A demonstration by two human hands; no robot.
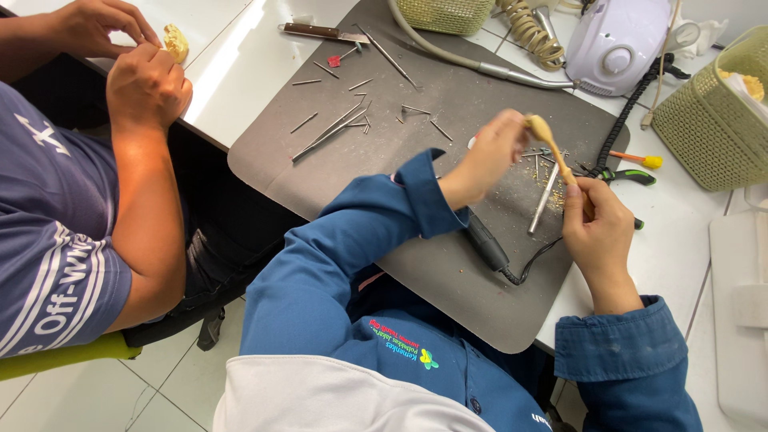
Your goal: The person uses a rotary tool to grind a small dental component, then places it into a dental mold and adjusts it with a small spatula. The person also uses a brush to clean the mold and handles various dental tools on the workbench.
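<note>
Right grip around tan tool, left grip touching tip

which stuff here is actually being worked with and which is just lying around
In use: left hand and right hand, both on the yellow tool over the grey mat.

Lying about: metal rods, knife, black handpiece, pliers, green baskets, white machine.
</note>
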